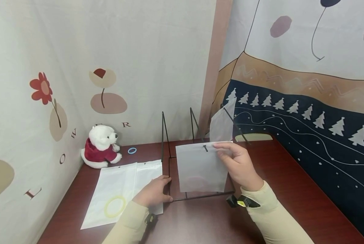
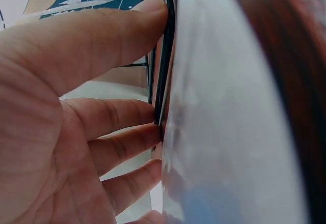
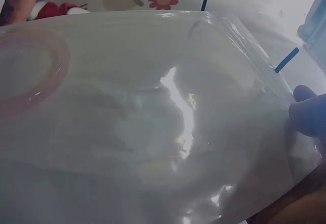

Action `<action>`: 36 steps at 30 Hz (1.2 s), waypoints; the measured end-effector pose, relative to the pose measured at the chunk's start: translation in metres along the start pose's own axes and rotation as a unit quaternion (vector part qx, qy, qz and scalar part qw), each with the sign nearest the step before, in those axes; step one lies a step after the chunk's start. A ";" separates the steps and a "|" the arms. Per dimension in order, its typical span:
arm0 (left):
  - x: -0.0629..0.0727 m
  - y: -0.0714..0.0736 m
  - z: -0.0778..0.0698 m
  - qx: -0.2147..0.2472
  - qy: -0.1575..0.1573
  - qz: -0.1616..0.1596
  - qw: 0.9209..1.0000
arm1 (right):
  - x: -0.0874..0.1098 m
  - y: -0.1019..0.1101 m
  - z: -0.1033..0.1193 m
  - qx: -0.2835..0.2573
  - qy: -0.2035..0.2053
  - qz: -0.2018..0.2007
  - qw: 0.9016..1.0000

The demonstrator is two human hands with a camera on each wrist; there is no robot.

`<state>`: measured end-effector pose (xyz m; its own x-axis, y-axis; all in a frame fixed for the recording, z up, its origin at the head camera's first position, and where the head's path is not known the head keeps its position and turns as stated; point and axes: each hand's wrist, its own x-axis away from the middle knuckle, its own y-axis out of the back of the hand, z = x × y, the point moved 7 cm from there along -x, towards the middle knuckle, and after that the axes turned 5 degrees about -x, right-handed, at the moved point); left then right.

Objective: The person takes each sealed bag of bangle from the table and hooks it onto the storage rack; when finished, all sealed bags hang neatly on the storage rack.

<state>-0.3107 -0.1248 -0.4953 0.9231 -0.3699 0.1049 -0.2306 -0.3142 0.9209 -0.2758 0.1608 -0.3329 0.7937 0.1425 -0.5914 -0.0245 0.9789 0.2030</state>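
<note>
A translucent plastic bag (image 1: 200, 166) hangs on a prong (image 1: 205, 148) of the black wire rack (image 1: 200, 195). My right hand (image 1: 238, 164) pinches that bag near its top right corner, between thumb and index finger. Through the plastic a pink ring (image 3: 62, 66) shows in the right wrist view. My left hand (image 1: 154, 191) rests at the rack's left side; its fingers, extended, and its thumb touch the black wire (image 2: 165, 46), as the left wrist view shows. Beside it lie overlapping flat bags (image 1: 108, 183), with a yellow ring (image 1: 106, 206) showing at the lower one.
A white plush bear (image 1: 101, 145) in a red coat sits at the back left, near a small blue ring (image 1: 128, 151). Another translucent bag (image 1: 222, 123) hangs at the rack's back right. Printed fabric (image 1: 157, 67) walls stand behind the brown table (image 1: 291, 183).
</note>
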 end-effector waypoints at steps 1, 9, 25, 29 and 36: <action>0.000 0.000 0.000 0.000 0.000 0.000 1.000 | 0.000 0.000 -0.001 0.000 -0.004 0.003 1.000; 0.000 0.000 0.000 0.000 0.002 0.000 1.000 | 0.000 -0.002 -0.008 -0.036 -0.004 0.041 0.999; -0.001 0.000 0.001 -0.002 0.004 -0.003 1.000 | -0.002 -0.004 -0.036 -0.015 -0.030 0.131 0.991; -0.001 -0.001 0.001 -0.001 0.001 -0.003 1.000 | -0.003 -0.007 -0.044 -0.008 -0.045 0.146 0.988; -0.001 -0.001 0.001 -0.001 -0.001 -0.002 1.000 | -0.003 -0.011 -0.055 -0.010 -0.055 0.165 0.985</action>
<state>-0.3117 -0.1250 -0.4969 0.9233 -0.3707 0.1001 -0.2261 -0.3141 0.9221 -0.3112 0.1576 -0.3759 0.8017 0.4372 -0.4075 -0.3031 0.8851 0.3533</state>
